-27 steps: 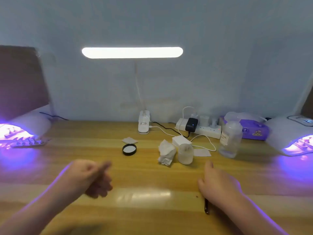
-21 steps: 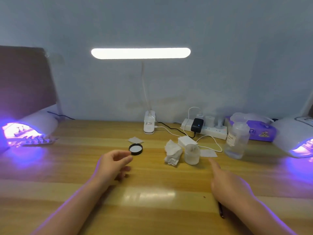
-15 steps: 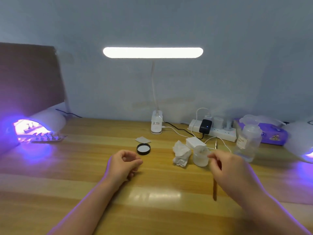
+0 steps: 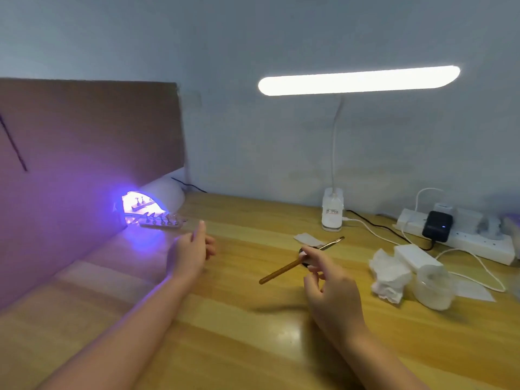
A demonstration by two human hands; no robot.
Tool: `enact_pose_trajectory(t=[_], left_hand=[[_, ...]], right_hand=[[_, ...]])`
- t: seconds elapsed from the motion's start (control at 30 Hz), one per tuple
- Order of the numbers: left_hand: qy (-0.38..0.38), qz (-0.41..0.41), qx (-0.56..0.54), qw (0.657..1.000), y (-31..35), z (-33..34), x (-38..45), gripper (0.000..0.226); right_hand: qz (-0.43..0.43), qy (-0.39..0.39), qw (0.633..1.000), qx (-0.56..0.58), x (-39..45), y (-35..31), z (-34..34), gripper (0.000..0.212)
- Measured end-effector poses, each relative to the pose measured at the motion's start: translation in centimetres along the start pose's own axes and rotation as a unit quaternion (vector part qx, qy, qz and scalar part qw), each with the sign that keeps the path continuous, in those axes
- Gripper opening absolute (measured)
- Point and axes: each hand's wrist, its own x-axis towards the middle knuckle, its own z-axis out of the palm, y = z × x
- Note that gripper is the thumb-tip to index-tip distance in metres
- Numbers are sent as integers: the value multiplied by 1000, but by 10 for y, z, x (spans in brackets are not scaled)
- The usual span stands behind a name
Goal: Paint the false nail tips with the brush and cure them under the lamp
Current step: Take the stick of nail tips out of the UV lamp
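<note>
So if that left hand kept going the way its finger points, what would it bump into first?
Probably the strip of nail tips lying in front of the glowing curing lamp. The left hand points toward it across bare table, though depth is uncertain.

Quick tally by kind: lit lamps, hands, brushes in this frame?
Lit lamps: 2, the white dome curing lamp glowing purple and the white bar desk lamp
Hands: 2, left hand and right hand
Brushes: 1, brown-handled brush
Total: 5
</note>
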Motion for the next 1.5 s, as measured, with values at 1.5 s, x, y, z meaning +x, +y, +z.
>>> enact_pose_trajectory(t=[1.5], left_hand=[[-66, 141, 170, 973, -68, -77, 145, 87]], right_hand=[[-74, 63, 988, 123, 0, 19, 5, 61]])
